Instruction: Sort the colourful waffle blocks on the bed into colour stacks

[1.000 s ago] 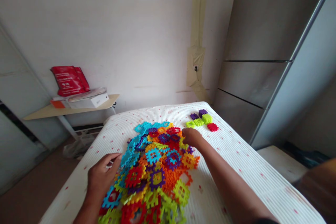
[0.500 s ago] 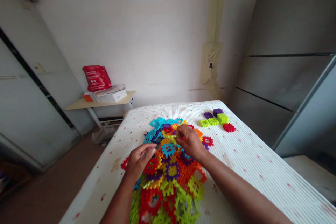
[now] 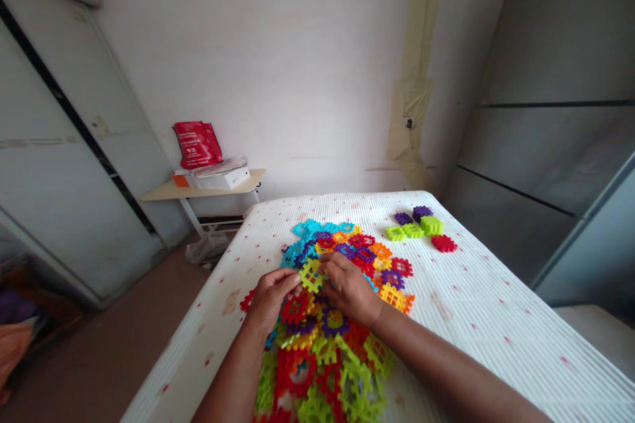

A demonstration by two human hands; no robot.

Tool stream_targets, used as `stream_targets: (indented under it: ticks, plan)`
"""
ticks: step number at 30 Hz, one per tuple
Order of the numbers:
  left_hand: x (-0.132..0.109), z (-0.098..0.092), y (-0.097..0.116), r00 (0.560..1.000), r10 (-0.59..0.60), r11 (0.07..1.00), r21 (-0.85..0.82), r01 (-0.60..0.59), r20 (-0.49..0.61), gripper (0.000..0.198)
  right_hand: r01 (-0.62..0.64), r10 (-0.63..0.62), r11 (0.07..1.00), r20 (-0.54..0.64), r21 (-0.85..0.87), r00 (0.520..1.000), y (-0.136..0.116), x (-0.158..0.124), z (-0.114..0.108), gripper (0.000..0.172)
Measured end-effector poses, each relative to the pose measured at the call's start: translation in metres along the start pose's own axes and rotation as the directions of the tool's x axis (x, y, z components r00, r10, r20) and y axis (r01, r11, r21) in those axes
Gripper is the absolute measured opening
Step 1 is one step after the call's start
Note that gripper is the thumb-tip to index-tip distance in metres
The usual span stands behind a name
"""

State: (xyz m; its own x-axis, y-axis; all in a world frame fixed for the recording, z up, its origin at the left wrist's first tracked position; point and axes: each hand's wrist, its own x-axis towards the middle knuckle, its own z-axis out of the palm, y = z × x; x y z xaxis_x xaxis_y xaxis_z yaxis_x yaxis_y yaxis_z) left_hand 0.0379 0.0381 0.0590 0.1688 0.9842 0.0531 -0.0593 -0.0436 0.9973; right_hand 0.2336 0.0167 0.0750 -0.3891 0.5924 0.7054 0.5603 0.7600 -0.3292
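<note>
Over the heap (image 3: 333, 321), your left hand (image 3: 272, 297) and right hand (image 3: 351, 289) pinch a lime piece (image 3: 311, 275) by opposite edges. Slackened fingers could drop it among similar ones.

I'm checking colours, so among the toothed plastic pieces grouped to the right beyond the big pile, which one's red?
The rightmost one: the red toothed plastic piece. The others there are lime-green pieces and purple pieces.

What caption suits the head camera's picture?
Left hand and right hand hold a lime piece over a colourful heap of toothed pieces on spotted cloth.
</note>
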Motion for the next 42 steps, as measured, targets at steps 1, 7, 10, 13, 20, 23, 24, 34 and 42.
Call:
stream_targets:
  ticks: [1, 7, 10, 13, 20, 23, 24, 34, 42]
  plan:
    - [0.0, 0.0, 0.0, 1.0, -0.001, 1.0, -0.012, 0.0, -0.009, 0.024, -0.031, 0.031, 0.999, 0.0, 0.02, 1.0, 0.0, 0.0, 0.001, 0.02]
    - [0.0, 0.002, 0.001, 0.999, -0.009, 0.995, -0.097, 0.004, -0.049, 0.026, -0.078, 0.082, 0.99, 0.029, -0.116, 0.996, -0.003, 0.0, 0.003, 0.036]
    - [0.002, 0.003, -0.002, 0.999, -0.026, 0.992, -0.122, 0.022, -0.031, 0.028, -0.067, 0.081, 0.971, 0.049, -0.227, 0.996, -0.008, 0.001, 0.003, 0.032]
    - [0.004, 0.003, -0.005, 0.999, -0.034, 0.992, -0.126, 0.03, -0.031, 0.028, -0.042, 0.061, 0.962, 0.063, -0.271, 0.996, -0.011, 0.002, 0.002, 0.028]
    - [0.004, 0.001, 0.001, 0.979, 0.023, 0.995, -0.095, -0.043, -0.203, 0.04, -0.315, 0.278, 0.925, -0.188, -0.212, 0.942, 0.049, 0.01, -0.038, 0.03]
    - [0.006, -0.002, 0.001, 0.956, 0.008, 0.992, -0.117, -0.044, -0.293, 0.04, -0.618, 0.492, 0.73, -0.403, -0.293, 0.772, 0.099, -0.002, -0.075, 0.03]
    - [0.007, -0.003, 0.0, 0.95, -0.005, 0.99, -0.134, -0.039, -0.314, 0.04, -0.7, 0.541, 0.637, -0.459, -0.324, 0.705, 0.115, -0.01, -0.085, 0.031]
    - [0.013, -0.009, -0.011, 0.936, -0.034, 0.985, -0.168, -0.027, -0.351, 0.038, -0.831, 0.739, 0.242, -0.46, -0.501, 0.493, 0.182, -0.061, -0.096, 0.035]
    - [0.012, -0.008, -0.01, 0.936, -0.012, 0.988, -0.149, -0.043, -0.353, 0.036, -0.822, 0.781, 0.215, -0.413, -0.527, 0.469, 0.184, -0.058, -0.095, 0.033]
